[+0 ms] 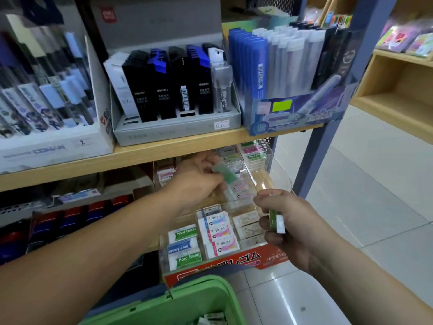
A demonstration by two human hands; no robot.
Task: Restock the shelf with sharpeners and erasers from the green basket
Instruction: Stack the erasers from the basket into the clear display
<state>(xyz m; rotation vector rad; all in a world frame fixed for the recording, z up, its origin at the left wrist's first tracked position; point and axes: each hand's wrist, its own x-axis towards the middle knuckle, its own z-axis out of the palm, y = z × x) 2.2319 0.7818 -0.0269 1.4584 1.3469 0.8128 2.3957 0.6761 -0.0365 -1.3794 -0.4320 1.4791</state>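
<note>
"Hard Eraser" on erasers (185, 232); "0.7" on blue box (262, 126).

Glossy pale floor tiles (356, 202), wooden cubby shelving (396, 90) at right

Bright even light, motion blur, bowed edges

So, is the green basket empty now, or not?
Not empty: a few small white packs show inside the green basket at the frame's bottom edge. Most of its inside is out of view.
</note>
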